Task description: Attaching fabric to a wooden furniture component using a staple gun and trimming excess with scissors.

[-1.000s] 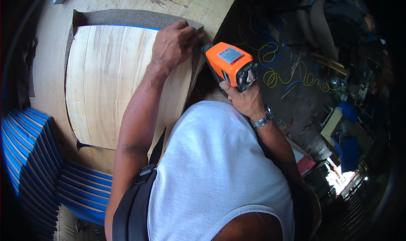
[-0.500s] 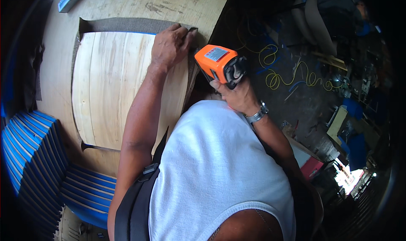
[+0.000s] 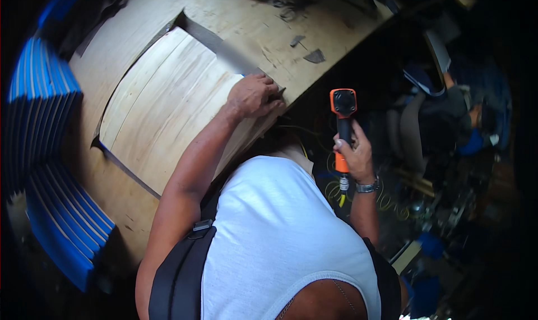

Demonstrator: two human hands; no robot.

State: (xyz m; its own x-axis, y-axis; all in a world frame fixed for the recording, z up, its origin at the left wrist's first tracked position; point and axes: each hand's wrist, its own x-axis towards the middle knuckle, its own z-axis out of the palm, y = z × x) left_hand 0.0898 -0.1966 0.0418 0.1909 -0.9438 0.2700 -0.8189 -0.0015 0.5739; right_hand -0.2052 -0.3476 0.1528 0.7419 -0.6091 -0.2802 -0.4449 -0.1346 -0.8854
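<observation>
your right hand grips the orange tool, but if your left hand, grasp unclear, lifts, the fabric could slip.

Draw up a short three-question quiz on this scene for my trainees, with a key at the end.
1. Which hand grips the orange-and-black tool?
2. True or false: there is a watch on the right wrist.
3. Choose one. The left hand is:
A) on the blue stack
B) at the edge of the pale wooden panel
C) on the white shirt

Key:
1. The right hand.
2. True.
3. B.
</observation>
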